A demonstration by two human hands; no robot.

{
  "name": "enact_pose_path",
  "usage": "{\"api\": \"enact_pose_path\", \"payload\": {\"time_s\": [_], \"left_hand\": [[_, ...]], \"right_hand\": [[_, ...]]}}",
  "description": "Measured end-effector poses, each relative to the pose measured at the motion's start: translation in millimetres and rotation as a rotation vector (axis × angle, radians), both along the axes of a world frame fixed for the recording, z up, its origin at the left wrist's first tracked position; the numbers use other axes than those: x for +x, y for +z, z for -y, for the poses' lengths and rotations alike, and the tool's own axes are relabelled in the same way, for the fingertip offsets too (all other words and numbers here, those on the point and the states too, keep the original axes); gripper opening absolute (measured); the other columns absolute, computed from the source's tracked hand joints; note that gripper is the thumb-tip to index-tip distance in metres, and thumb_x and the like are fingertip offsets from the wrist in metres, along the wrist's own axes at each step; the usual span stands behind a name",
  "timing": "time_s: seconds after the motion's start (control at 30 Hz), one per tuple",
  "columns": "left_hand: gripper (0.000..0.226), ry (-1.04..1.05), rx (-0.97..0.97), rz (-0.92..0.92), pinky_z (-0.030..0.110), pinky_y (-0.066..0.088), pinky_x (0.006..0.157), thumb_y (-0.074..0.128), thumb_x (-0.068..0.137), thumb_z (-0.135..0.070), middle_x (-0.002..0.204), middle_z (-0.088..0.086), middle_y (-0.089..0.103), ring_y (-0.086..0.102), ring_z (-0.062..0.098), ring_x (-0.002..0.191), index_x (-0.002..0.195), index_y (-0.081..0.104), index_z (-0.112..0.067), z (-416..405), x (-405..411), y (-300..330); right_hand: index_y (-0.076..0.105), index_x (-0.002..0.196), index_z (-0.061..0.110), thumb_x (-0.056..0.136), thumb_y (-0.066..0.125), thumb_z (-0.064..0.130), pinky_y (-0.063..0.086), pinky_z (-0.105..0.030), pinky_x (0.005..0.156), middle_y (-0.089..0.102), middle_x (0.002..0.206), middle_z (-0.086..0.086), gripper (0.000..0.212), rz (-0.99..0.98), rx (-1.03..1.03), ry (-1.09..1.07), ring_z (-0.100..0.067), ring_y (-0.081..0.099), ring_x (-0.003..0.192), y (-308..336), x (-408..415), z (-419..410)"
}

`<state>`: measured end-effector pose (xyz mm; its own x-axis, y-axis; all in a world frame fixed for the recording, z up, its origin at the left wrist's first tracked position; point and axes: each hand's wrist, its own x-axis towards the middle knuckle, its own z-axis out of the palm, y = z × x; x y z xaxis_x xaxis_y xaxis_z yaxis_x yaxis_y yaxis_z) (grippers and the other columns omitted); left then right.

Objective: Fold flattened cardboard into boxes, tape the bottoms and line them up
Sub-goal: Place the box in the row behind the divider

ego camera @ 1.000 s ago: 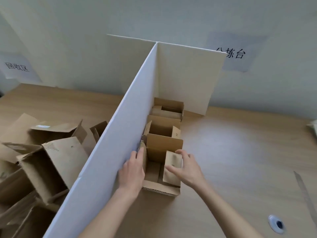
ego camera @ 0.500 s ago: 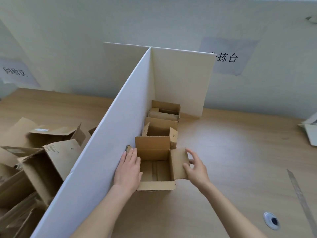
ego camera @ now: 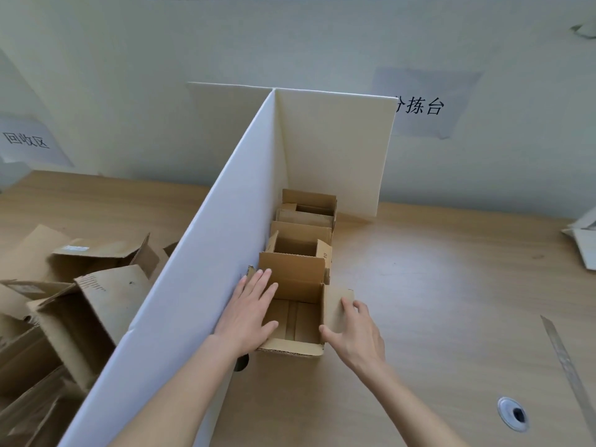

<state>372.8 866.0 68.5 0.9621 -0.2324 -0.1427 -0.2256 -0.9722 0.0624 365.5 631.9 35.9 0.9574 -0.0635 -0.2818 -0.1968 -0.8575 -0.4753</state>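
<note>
Showing wooden table [ego camera: 435,285] | white divider [ego camera: 206,269] | grey wall [ego camera: 161,43]

wooden table [ego camera: 435,285] carries a box row [ego camera: 300,269], white divider [ego camera: 200,285], loose cardboard [ego camera: 64,301]

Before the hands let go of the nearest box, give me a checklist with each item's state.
1. Nearest box stands upright, open top: ok.
2. In line with the two boxes behind: ok.
3. Left side against the white divider: cannot tell, the left hand covers it.
4. Right flap folded outward under the right hand: ok.
5. Bottom taped: cannot tell, only a centre seam shows inside.
6. Table to the right free for withdrawing: ok.
</note>
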Motion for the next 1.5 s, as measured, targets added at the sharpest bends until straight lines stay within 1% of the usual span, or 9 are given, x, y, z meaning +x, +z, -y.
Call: {"api": "enact_pose_path", "payload": {"time_s": [0.13, 0.3, 0.47, 0.6, 0.83, 1.03, 1.13, 1.33, 1.5], "left_hand": [[0.073, 0.035, -0.043, 0.000, 0.036, -0.009, 0.125, 0.048, 0.099, -0.042, 0.168, -0.001, -0.013, -0.017, 0.014, 0.153, 0.161, 0.014, -0.021, -1, 3, -3], [0.079, 0.074, 0.168, -0.077, 0.040, -0.014, 0.123, 0.038, 0.100, -0.050, 0.165, 0.008, -0.021, -0.024, 0.022, 0.151, 0.160, 0.000, -0.016, -9, 0, -2], [0.072, 0.043, 0.247, -0.062, 0.042, -0.015, 0.123, 0.031, 0.103, -0.050, 0.166, 0.007, -0.019, -0.023, 0.021, 0.152, 0.161, 0.004, -0.018, -5, -5, 2], [0.068, 0.056, 0.220, -0.053, 0.043, -0.014, 0.123, 0.029, 0.104, -0.050, 0.168, 0.004, -0.012, -0.018, 0.019, 0.153, 0.161, 0.010, -0.017, 7, -6, 13], [0.064, 0.039, 0.130, -0.002, 0.041, -0.007, 0.125, 0.033, 0.104, -0.051, 0.169, -0.001, 0.005, -0.005, 0.016, 0.155, 0.160, 0.017, -0.025, 34, -30, 66], [0.064, 0.141, -0.046, 0.094, 0.042, 0.019, 0.125, 0.044, 0.099, -0.058, 0.165, -0.007, 0.022, 0.016, 0.018, 0.153, 0.156, 0.027, -0.034, 68, -75, 141], [0.064, 0.142, -0.083, 0.150, 0.039, 0.021, 0.123, 0.047, 0.098, -0.057, 0.163, -0.008, 0.027, 0.022, 0.018, 0.151, 0.155, 0.030, -0.035, 94, -111, 182], [0.069, 0.081, -0.077, 0.223, 0.038, 0.022, 0.121, 0.047, 0.096, -0.061, 0.164, -0.006, 0.026, 0.023, 0.019, 0.150, 0.155, 0.030, -0.029, 162, -199, 240], [0.083, 0.004, -0.169, 0.243, 0.038, 0.014, 0.125, 0.049, 0.091, -0.069, 0.166, -0.003, 0.021, 0.018, 0.017, 0.153, 0.158, 0.023, -0.027, 225, -285, 231]], "right_hand": [[0.041, 0.146, 0.020, 0.087, 0.062, 0.049, 0.050, -0.040, 0.090, 0.055, 0.131, 0.000, 0.070, -0.064, 0.083, -0.026, -0.027, 0.055, 0.122, -4, -2, -5], [0.039, 0.154, 0.016, 0.084, 0.064, 0.043, 0.047, -0.037, 0.096, 0.060, 0.132, -0.002, 0.078, -0.089, 0.172, -0.060, -0.027, 0.055, 0.124, -4, -3, -4], [0.047, 0.139, 0.015, 0.088, 0.064, 0.045, 0.050, -0.040, 0.090, 0.059, 0.124, -0.003, 0.063, -0.076, 0.131, -0.031, -0.029, 0.057, 0.117, 4, -5, 0], [0.045, 0.132, 0.019, 0.091, 0.062, 0.045, 0.053, -0.043, 0.089, 0.054, 0.124, -0.002, 0.051, -0.035, 0.074, 0.011, -0.030, 0.057, 0.115, 18, -11, 6], [0.039, 0.153, 0.030, 0.098, 0.056, 0.047, 0.049, -0.041, 0.100, 0.047, 0.154, 0.006, 0.060, 0.114, 0.039, 0.073, -0.022, 0.049, 0.137, 75, -34, 24], [0.039, 0.156, 0.031, 0.098, 0.057, 0.053, 0.051, -0.042, 0.102, 0.044, 0.159, 0.010, 0.064, 0.261, 0.015, 0.129, -0.019, 0.049, 0.139, 162, -74, 60], [0.037, 0.157, 0.031, 0.096, 0.060, 0.055, 0.050, -0.043, 0.105, 0.041, 0.161, 0.009, 0.069, 0.322, -0.005, 0.165, -0.018, 0.044, 0.144, 204, -104, 88], [0.024, 0.163, 0.031, 0.095, 0.059, 0.059, 0.022, -0.040, 0.124, 0.018, 0.171, 0.005, 0.081, 0.349, -0.141, 0.247, -0.017, 0.016, 0.157, 258, -190, 154], [0.019, 0.163, 0.033, 0.093, 0.057, 0.065, 0.011, -0.040, 0.127, 0.012, 0.172, 0.004, 0.086, 0.359, -0.233, 0.197, -0.017, 0.011, 0.158, 257, -289, 214]]}}
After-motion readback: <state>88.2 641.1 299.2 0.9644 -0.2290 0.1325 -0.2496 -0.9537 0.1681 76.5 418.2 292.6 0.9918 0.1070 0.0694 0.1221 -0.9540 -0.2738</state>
